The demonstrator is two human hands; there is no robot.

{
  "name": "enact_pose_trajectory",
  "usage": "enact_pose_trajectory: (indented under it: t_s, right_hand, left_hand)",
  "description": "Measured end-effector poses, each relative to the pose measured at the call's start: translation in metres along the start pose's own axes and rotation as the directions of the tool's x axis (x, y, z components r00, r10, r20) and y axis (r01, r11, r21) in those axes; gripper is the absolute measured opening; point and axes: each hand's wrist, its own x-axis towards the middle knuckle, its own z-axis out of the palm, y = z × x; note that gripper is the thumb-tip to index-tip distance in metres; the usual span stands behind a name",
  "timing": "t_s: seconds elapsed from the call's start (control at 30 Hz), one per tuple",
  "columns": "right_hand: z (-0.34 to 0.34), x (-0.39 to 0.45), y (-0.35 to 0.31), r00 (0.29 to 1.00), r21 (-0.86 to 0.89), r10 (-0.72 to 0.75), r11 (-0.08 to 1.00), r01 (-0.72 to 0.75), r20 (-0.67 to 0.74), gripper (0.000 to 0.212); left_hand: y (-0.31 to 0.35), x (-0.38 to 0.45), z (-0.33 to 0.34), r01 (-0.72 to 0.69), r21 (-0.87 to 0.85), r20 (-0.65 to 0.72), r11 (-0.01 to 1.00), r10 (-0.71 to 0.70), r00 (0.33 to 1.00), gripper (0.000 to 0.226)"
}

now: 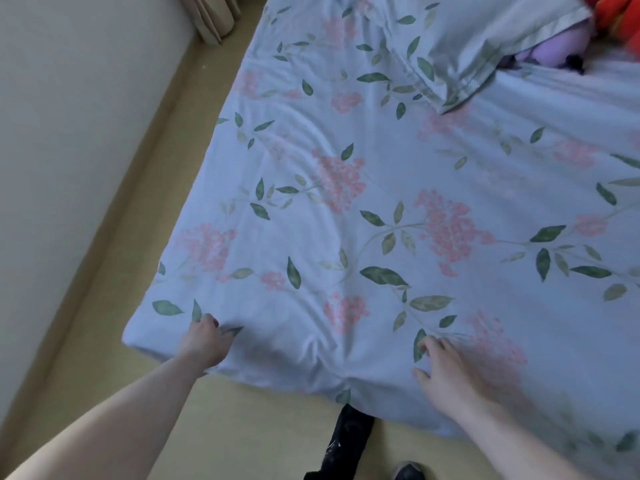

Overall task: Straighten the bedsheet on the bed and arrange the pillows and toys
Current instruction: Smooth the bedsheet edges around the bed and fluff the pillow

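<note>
I am at the foot edge of the bed, fixing the bedsheet (381,209). It is light blue with pink flowers and green leaves, and it covers the whole bed right down to this edge.

My left hand (204,342) is at the near left corner of the bed. Its fingers are curled down into the cloth, so I think it is gripping the sheet there. My right hand (446,372) lies on top of the sheet along the same edge, further right. Its fingers are spread out and flat. It looks blurry, so it may be sliding.

Between my hands there is a little bunch of wrinkles by the edge. To do this well, I should hold the corner tight with my left hand and push the flat right hand away from it, so the bumps go out to the side. I should pull softly, or the far end may slip.

A pillow (491,46) sits at the far right corner. A purple toy (554,48) peeks out beside it, and a red toy (616,15) is just behind. They are not tidy yet.
</note>
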Motion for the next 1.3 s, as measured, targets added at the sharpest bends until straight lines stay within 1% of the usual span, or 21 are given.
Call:
enact_pose_trajectory:
  t_s: [0.1,0.17,0.2,0.27,0.33,0.4,0.47,0.5,0.57,0.6,0.67,0.7,0.73,0.77,0.8,0.83,0.9,1.03,1.17,1.23,1.3]
  right_hand:
    - [0.025,0.025,-0.048,0.999,0.036,-0.012,0.999,0.010,0.047,0.047]
    - [0.039,0.032,-0.067,0.994,0.067,0.064,0.995,-0.070,0.083,0.049]
    - [0.045,0.034,-0.074,0.989,0.053,0.111,0.992,-0.116,0.099,0.046]
    - [0.056,0.039,-0.083,0.983,-0.026,0.146,0.989,-0.144,0.113,0.038]
    - [0.058,0.039,-0.088,0.985,-0.106,0.134,0.987,-0.122,0.113,0.036]
    - [0.058,0.036,-0.084,0.986,-0.141,0.102,0.986,-0.083,0.129,0.034]
    - [0.056,0.029,-0.083,0.986,-0.217,0.035,0.976,0.001,0.163,0.031]
    - [0.054,0.029,-0.084,0.979,-0.281,-0.004,0.958,0.062,0.203,0.031]
    - [0.048,0.027,-0.085,0.938,-0.319,-0.011,0.939,0.129,0.346,0.038]
    - [0.043,0.026,-0.090,0.900,-0.319,0.039,0.941,0.113,0.434,0.044]
    - [0.030,0.019,-0.106,0.782,-0.372,0.195,0.927,0.051,0.592,0.055]
    - [0.023,0.015,-0.115,0.740,-0.396,0.237,0.917,0.044,0.630,0.057]
    - [0.013,0.005,-0.124,0.749,-0.377,0.223,0.926,0.039,0.624,0.054]
    - [-0.005,-0.005,-0.136,0.769,-0.349,0.206,0.937,0.023,0.605,0.048]
    - [-0.012,-0.015,-0.145,0.818,-0.291,0.142,0.956,0.032,0.557,0.045]
    - [-0.038,-0.033,-0.158,0.868,-0.247,0.098,0.969,0.029,0.486,0.045]
    - [-0.070,-0.056,-0.176,0.925,-0.164,0.006,0.985,0.061,0.380,0.052]
    - [-0.137,-0.146,-0.222,0.970,-0.057,-0.112,0.990,0.127,0.215,0.056]
    - [-0.183,-0.210,-0.264,0.971,0.013,-0.187,0.982,0.187,0.151,0.060]
    - [-0.194,-0.226,-0.280,0.971,0.050,-0.210,0.977,0.205,0.117,0.062]
    - [-0.199,-0.246,-0.304,0.975,0.052,-0.192,0.981,0.187,0.114,0.063]
  left_hand:
    - [-0.023,0.010,-0.010,0.175,-0.020,0.137,0.984,-0.170,0.976,0.035]
    - [-0.026,0.018,-0.006,0.308,-0.154,0.243,0.939,-0.266,0.933,0.032]
    - [-0.027,0.020,-0.003,0.386,-0.262,0.300,0.884,-0.306,0.904,0.032]
    - [-0.040,0.031,0.012,0.522,-0.480,0.371,0.706,-0.376,0.849,0.030]
    - [-0.051,0.033,0.026,0.558,-0.586,0.367,0.587,-0.422,0.829,0.028]
    - [-0.059,0.027,0.037,0.533,-0.636,0.356,0.558,-0.401,0.844,0.029]
    - [-0.068,0.027,0.043,0.529,-0.633,0.357,0.566,-0.393,0.847,0.031]
    - [-0.074,0.024,0.042,0.526,-0.588,0.366,0.615,-0.378,0.850,0.032]
    - [-0.081,0.015,0.040,0.414,-0.325,0.281,0.850,-0.332,0.901,0.024]
    - [-0.083,0.011,0.035,0.339,-0.188,0.227,0.922,-0.295,0.928,0.020]
    - [-0.085,-0.009,0.022,0.212,0.008,0.174,0.977,-0.210,0.962,0.016]
    - [-0.085,-0.018,0.018,0.135,0.061,0.196,0.989,-0.144,0.970,0.014]
    - [-0.083,-0.029,0.013,0.054,0.061,0.216,0.997,-0.066,0.974,0.016]
    - [-0.079,-0.044,-0.004,-0.001,-0.017,0.219,1.000,0.005,0.976,0.022]
    - [-0.075,-0.054,-0.012,-0.063,-0.074,0.221,0.995,0.078,0.972,0.029]
    - [-0.070,-0.079,-0.039,-0.115,-0.142,0.196,0.983,0.142,0.970,0.034]
    - [-0.062,-0.111,-0.072,-0.205,-0.227,0.117,0.952,0.235,0.965,0.038]
    - [-0.056,-0.215,-0.146,-0.348,-0.357,0.019,0.867,0.379,0.925,0.034]
    - [-0.073,-0.275,-0.212,-0.531,-0.206,-0.168,0.822,0.505,0.847,0.033]
    - [-0.094,-0.282,-0.237,-0.565,-0.128,-0.240,0.815,0.527,0.815,0.032]
    - [-0.130,-0.288,-0.258,-0.555,-0.079,-0.259,0.828,0.520,0.814,0.033]
